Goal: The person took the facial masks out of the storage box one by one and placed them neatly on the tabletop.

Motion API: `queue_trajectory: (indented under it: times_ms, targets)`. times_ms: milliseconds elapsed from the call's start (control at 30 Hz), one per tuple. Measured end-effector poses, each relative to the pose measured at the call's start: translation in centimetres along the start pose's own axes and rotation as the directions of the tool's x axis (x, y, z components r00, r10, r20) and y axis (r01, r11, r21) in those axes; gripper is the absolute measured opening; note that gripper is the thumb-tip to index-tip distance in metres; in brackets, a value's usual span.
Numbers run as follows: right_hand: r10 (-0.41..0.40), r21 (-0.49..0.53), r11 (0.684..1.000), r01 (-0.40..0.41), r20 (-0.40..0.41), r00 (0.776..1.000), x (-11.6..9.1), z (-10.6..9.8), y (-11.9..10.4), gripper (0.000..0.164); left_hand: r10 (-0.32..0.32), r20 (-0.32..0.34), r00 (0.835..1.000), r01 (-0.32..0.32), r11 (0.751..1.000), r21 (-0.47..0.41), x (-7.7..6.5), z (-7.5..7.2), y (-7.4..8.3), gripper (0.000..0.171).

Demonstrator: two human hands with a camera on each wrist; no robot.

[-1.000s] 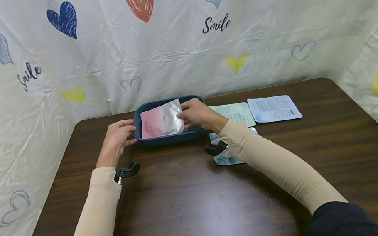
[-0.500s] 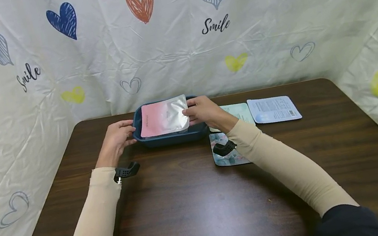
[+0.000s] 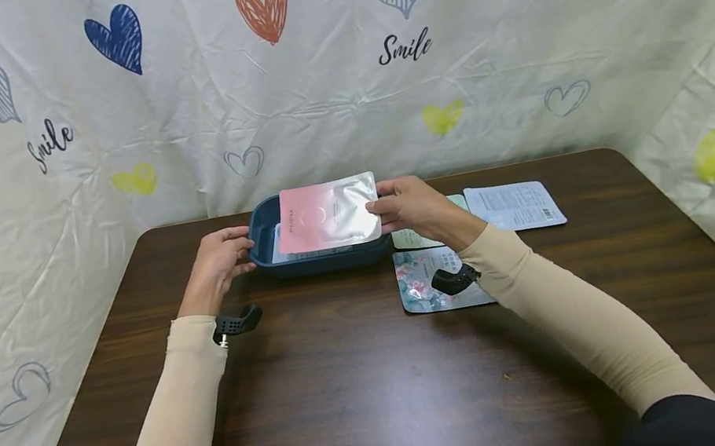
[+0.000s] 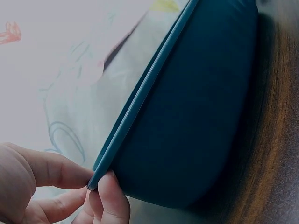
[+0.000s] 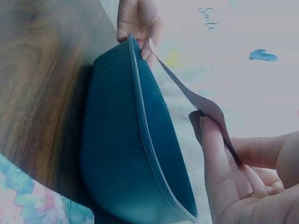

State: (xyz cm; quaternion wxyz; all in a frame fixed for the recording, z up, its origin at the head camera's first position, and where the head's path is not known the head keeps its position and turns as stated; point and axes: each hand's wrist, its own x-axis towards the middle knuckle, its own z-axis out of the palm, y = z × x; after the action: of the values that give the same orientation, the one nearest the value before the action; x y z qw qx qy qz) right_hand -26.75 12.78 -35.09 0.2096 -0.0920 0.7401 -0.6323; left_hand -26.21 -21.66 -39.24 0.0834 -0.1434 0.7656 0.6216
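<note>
A pink-and-silver sheet mask packet [image 3: 321, 217] is held at its silver end by my right hand [image 3: 419, 204], above the dark blue bin [image 3: 329, 262]. In the right wrist view the packet [image 5: 208, 105] is edge-on and slightly bent, the thumb and fingers of the right hand [image 5: 247, 182] pinching it over the open bin [image 5: 112, 130]. My left hand [image 3: 217, 262] pinches the bin's left end. In the left wrist view, thumb and fingertips of the left hand [image 4: 51, 179] grip the bin's rim [image 4: 124, 119]. Inside the bin, a pale blue packet [image 3: 277, 249] shows beneath the pink one.
Right of the bin lie a mint green packet [image 3: 412, 239], partly covered by my right hand, and a light blue packet [image 3: 518, 207]. A floral packet [image 3: 422, 293] lies closer on the brown table [image 3: 357, 382]. A heart-print curtain [image 3: 334, 91] hangs behind.
My right hand has moved right and lifted the pink-and-silver packet from inside the bin to above it, uncovering the pale blue packet below. The left hand has stayed at the bin's end.
</note>
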Motion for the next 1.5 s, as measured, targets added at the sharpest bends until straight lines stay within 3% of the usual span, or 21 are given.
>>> queue_trajectory:
  times_ms: [633,1233,1500]
  targets:
    - [-0.006,0.005,1.0,0.006,-0.006,1.0,-4.6,-4.3,1.2,0.044,-0.005,0.009,1.0,0.005,1.0,-0.029,0.2,0.0,0.2,0.044]
    - [0.048,-0.017,0.999,-0.049,-0.059,0.997,-8.9,-7.4,2.2,0.068,0.003,0.014,1.0,-0.003,1.0,-0.016,0.1,-0.1,0.2,0.044]
    - [0.03,0.085,0.996,-0.028,-0.015,0.999,-10.1,-8.8,3.0,0.055,-0.007,0.01,1.0,0.007,1.0,-0.013,0.0,-0.1,0.1,0.043]
